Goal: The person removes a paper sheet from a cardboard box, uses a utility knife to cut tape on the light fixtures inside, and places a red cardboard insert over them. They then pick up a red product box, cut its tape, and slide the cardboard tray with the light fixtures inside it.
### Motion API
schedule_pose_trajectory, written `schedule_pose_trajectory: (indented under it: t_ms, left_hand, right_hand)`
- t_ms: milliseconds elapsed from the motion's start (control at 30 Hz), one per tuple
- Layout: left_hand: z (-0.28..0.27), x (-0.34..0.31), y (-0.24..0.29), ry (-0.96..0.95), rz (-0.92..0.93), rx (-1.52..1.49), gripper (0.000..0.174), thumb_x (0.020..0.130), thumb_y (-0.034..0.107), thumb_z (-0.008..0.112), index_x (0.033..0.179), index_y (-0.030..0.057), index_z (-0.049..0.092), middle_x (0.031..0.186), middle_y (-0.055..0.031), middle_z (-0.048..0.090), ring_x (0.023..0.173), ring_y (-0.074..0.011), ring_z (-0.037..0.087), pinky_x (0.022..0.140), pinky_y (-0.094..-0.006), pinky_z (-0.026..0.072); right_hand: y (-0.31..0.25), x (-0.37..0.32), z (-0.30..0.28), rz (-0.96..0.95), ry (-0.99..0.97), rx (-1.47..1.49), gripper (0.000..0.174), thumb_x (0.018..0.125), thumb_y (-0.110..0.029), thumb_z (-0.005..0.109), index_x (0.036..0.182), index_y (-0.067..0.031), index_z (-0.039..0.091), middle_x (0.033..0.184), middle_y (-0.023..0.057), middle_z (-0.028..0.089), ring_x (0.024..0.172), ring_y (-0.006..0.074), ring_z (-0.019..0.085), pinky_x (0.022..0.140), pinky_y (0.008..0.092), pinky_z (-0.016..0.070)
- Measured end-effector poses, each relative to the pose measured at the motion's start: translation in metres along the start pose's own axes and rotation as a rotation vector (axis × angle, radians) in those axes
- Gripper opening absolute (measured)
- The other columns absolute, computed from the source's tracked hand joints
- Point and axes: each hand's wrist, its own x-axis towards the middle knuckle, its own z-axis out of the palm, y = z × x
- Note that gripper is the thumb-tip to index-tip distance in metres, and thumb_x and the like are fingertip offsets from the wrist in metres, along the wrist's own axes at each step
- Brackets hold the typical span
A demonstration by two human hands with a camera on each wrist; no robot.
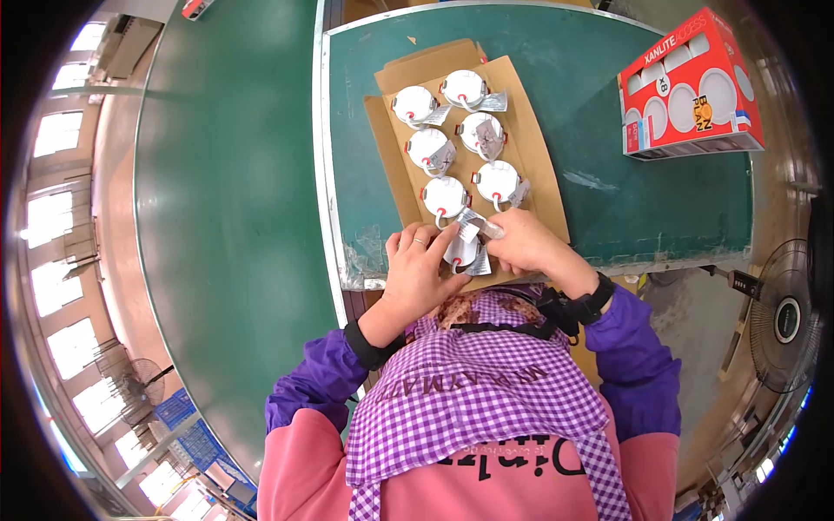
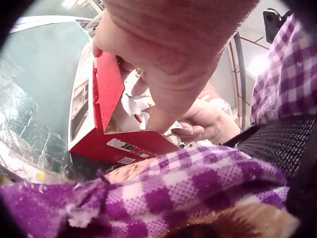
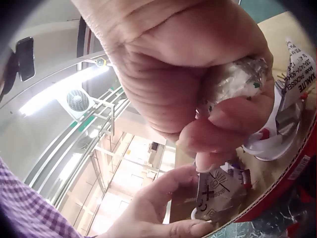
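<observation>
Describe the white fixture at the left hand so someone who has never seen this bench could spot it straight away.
On the green table lies an open cardboard box with white round fixtures inside. At the box's end nearest the person is the white fixture, a printed tag beside it. Unlike its neighbours, it has the left hand around it.
</observation>
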Motion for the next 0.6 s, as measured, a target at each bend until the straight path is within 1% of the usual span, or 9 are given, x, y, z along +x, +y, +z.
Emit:
schedule_pose_trajectory:
  t_ms: [100,167,200,267,300,333,400,433,600]
  left_hand:
    - [0.003,0.001,0.000,-0.012,-0.005,0.030,0.074,0.059,0.031,0.078,0.125,0.0101,0.050,0.108,-0.0098,0.051,0.110,-0.0309,0.044,0.096,-0.0448,0.0284]
    - [0.006,0.001,-0.002,-0.002,-0.002,0.019,0.073,0.060,0.031,0.078,0.124,0.0096,0.051,0.108,-0.0095,0.051,0.110,-0.0300,0.043,0.095,-0.0446,0.0281]
    - [0.007,0.000,-0.003,0.012,-0.001,0.008,0.072,0.061,0.031,0.077,0.124,0.0091,0.051,0.108,-0.0093,0.050,0.110,-0.0291,0.043,0.094,-0.0444,0.0277]
    - [0.009,-0.001,-0.005,0.015,0.002,-0.004,0.072,0.060,0.030,0.078,0.123,0.0092,0.051,0.108,-0.0093,0.050,0.110,-0.0294,0.043,0.094,-0.0444,0.0279]
    - [0.010,-0.001,-0.005,0.027,0.004,-0.016,0.072,0.059,0.029,0.079,0.123,0.0093,0.051,0.108,-0.0093,0.050,0.110,-0.0297,0.043,0.093,-0.0445,0.0280]
    - [0.010,-0.001,-0.005,0.021,0.005,-0.015,0.072,0.059,0.029,0.079,0.123,0.0093,0.051,0.108,-0.0093,0.050,0.110,-0.0297,0.043,0.093,-0.0445,0.0280]
    - [0.009,-0.001,-0.004,0.026,0.001,-0.033,0.071,0.059,0.028,0.079,0.122,0.0090,0.051,0.108,-0.0093,0.051,0.110,-0.0300,0.043,0.093,-0.0443,0.0282]
    - [0.009,0.000,-0.004,0.022,0.003,-0.030,0.071,0.059,0.028,0.079,0.122,0.0090,0.051,0.108,-0.0093,0.051,0.110,-0.0300,0.043,0.093,-0.0443,0.0282]
    - [0.014,-0.001,-0.006,0.031,0.002,-0.052,0.070,0.059,0.028,0.079,0.119,0.0073,0.050,0.110,-0.0105,0.051,0.110,-0.0303,0.044,0.093,-0.0443,0.0284]
  right_hand:
    - [0.006,0.000,-0.002,-0.007,-0.033,0.033,0.012,0.077,-0.007,0.052,0.082,0.0014,0.059,0.053,0.0071,0.057,0.040,0.0131,0.053,0.038,0.0280,0.0419]
    - [0.012,-0.005,-0.002,-0.079,-0.028,0.007,0.020,0.076,-0.006,0.052,0.091,-0.0013,0.063,0.060,0.0119,0.061,0.048,0.0189,0.059,0.045,0.0313,0.0456]
    - [0.020,-0.006,0.001,-0.078,-0.031,0.013,0.020,0.076,-0.006,0.052,0.091,-0.0013,0.063,0.060,0.0119,0.061,0.048,0.0189,0.059,0.045,0.0313,0.0456]
    - [0.042,-0.008,0.014,-0.486,0.232,-0.215,0.023,0.074,-0.010,0.054,0.093,-0.0043,0.065,0.066,0.0167,0.062,0.059,0.0290,0.063,0.054,0.0383,0.0492]
    - [0.046,-0.014,0.020,-0.492,0.287,-0.344,0.034,0.075,-0.012,0.054,0.107,-0.0101,0.064,0.071,0.0169,0.063,0.068,0.0326,0.063,0.060,0.0421,0.0492]
    - [0.044,-0.021,0.023,-0.489,0.287,-0.339,0.034,0.075,-0.012,0.054,0.107,-0.0101,0.064,0.071,0.0169,0.063,0.068,0.0326,0.063,0.060,0.0421,0.0492]
    - [0.034,-0.035,0.027,-0.352,0.284,-0.585,0.042,0.076,-0.010,0.053,0.117,-0.0135,0.060,0.068,0.0152,0.062,0.065,0.0319,0.063,0.058,0.0434,0.0490]
    - [0.036,-0.036,0.030,-0.358,0.285,-0.654,0.047,0.077,-0.008,0.052,0.123,-0.0148,0.055,0.065,0.0135,0.062,0.063,0.0309,0.063,0.056,0.0423,0.0495]
    - [0.040,-0.041,0.041,-0.362,0.341,-0.682,0.047,0.078,-0.006,0.050,0.124,-0.0122,0.054,0.059,0.0106,0.061,0.056,0.0264,0.063,0.050,0.0392,0.0491]
